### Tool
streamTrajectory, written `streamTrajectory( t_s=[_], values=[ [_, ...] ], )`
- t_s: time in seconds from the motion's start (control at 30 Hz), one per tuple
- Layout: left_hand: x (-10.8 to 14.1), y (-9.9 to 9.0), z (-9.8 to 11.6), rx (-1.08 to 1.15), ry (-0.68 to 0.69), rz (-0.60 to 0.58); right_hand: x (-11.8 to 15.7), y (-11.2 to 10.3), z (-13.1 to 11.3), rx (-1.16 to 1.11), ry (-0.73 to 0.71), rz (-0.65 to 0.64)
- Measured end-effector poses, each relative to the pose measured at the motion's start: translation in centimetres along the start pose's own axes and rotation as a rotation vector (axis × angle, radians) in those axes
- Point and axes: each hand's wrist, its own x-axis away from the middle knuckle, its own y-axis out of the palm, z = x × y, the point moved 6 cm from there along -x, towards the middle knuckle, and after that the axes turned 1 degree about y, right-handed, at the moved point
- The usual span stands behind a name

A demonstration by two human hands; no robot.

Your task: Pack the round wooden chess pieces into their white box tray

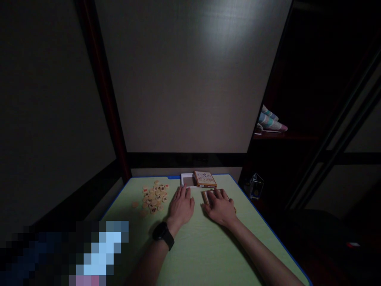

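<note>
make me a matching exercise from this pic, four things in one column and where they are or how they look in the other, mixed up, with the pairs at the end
Things:
1. round pieces
2. watch
3. tabletop
4. right hand

Places and looks:
A. covering part of a flat object
B. in a loose pile, to the left of the left hand
C. pale green with a blue edge
D. black, strapped around the left wrist

Right pairs: 1-B, 2-D, 3-C, 4-A
</note>
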Motion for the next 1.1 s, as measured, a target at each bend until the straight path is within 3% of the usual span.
streamTrajectory(
  t_s=[0.4, 0.73, 1.1],
  values=[
    [3.1, -0.8, 1.4, 0.153, 0.070, -0.085, 2.3, 0.4, -4.7, -0.029, -0.128, -0.008],
    [2.9, -1.6, 1.7, 0.178, 0.063, -0.079, 2.7, -0.3, -4.8, 0.002, -0.116, 0.018],
    [2.8, -1.3, 1.2, 0.223, 0.000, -0.096, 2.7, -0.1, -4.7, 0.004, -0.130, 0.027]
  ],
)
